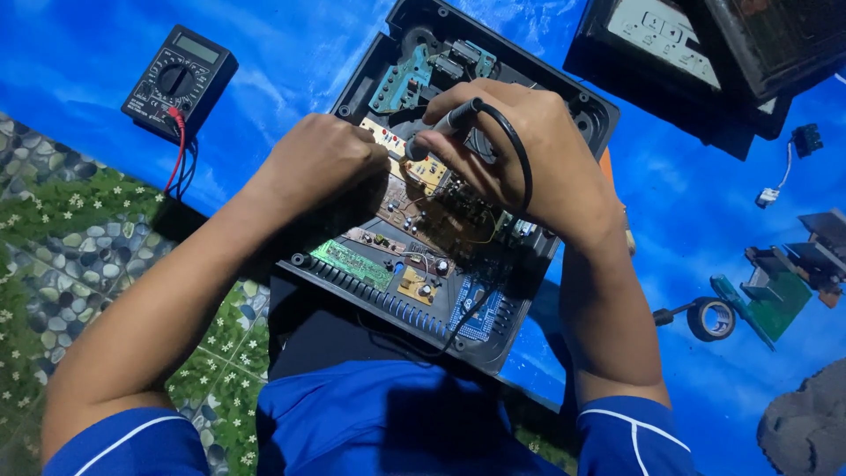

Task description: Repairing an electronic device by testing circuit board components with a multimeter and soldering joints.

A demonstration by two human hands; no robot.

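Observation:
An opened black device case (582, 110) lies on a blue sheet, with brown, green and blue circuit boards (414, 238) inside. My right hand (529, 154) grips a grey probe (441, 128) with a black cable, its tip on a small tan board near the case's middle. My left hand (322, 159) rests closed on the boards at the left side of the case; whether it holds anything is hidden. A black multimeter (181, 81) with red and black leads sits at the upper left.
A black cover with a pale panel (670, 53) lies at the top right. A roll of black tape (712, 319), a green board with parts (780, 291) and a small connector (806, 139) lie right. A grey stone (806, 427) sits bottom right. A leafy patterned floor shows left.

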